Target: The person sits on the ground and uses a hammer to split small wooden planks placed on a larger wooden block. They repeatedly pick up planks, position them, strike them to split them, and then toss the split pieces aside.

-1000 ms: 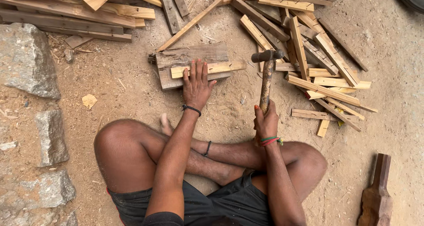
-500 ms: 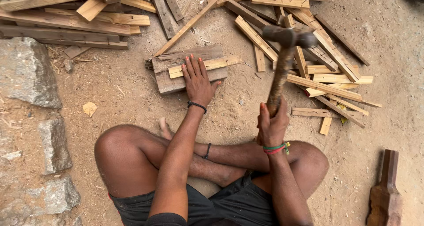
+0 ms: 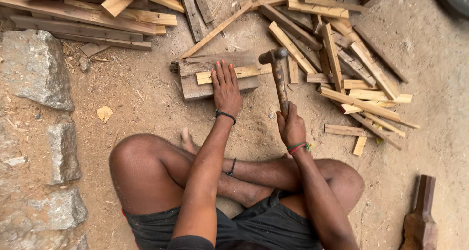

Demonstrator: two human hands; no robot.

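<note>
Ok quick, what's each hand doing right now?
Left hand: open, flat on the pale wood strip atop the grey board.
Right hand: closed around the hammer handle.

Left hand (image 3: 226, 88) lies flat, fingers spread; right hand (image 3: 291, 127) is fisted, raised.

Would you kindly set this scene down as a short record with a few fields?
setting: sandy ground, person seated cross-legged
left hand: flat on a pale wood strip lying across a grey block
right hand: grip closed on a hammer, head near the strip's right end
around: scattered wood offcuts, stacked planks, stones
</note>
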